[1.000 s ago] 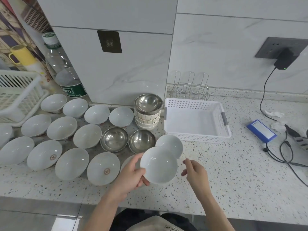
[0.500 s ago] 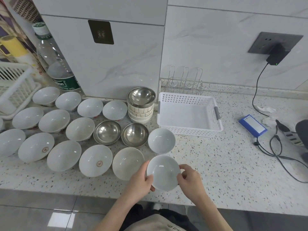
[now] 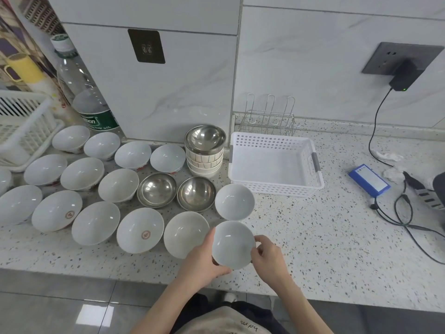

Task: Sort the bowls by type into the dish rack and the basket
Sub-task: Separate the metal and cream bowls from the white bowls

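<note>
Speckled stone counter (image 3: pixel 313 237) against a grey marble wall; I'm looking down at it from the head camera.

Far left of the hands: a white slatted rack (image 3: pixel 21 131) at the frame edge, with a water bottle (image 3: pixel 84 92) behind the spread. Between that and the hands, many white bowls sit open-side up in loose rows. Two steel bowls (image 3: pixel 157 190) lie just beyond the left hand, and a stack (image 3: pixel 204 150) topped by a steel bowl stands behind them.

Left hand (image 3: pixel 199 261): fingers under the near-left side of a small white bowl (image 3: pixel 233 244), thumb on the rim. Right hand (image 3: pixel 267 256): fingertips pinching the opposite rim. The bowl is gripped between both, low over the counter edge; whether it touches the counter I cannot tell. A matching bowl (image 3: pixel 234 201) sits just beyond it.

Ahead and right of the hands: an empty white basket (image 3: pixel 274 165), with a wire rack (image 3: pixel 269 116) behind it. Well right: a blue box (image 3: pixel 368 180) and cables.

My judgement: this is a plain ceramic, so choose its container and stay consistent. Glazed rims are slick, so keep the bowl level, lift it clear of the neighbouring bowl, and set it down rather than dropping it.
</note>
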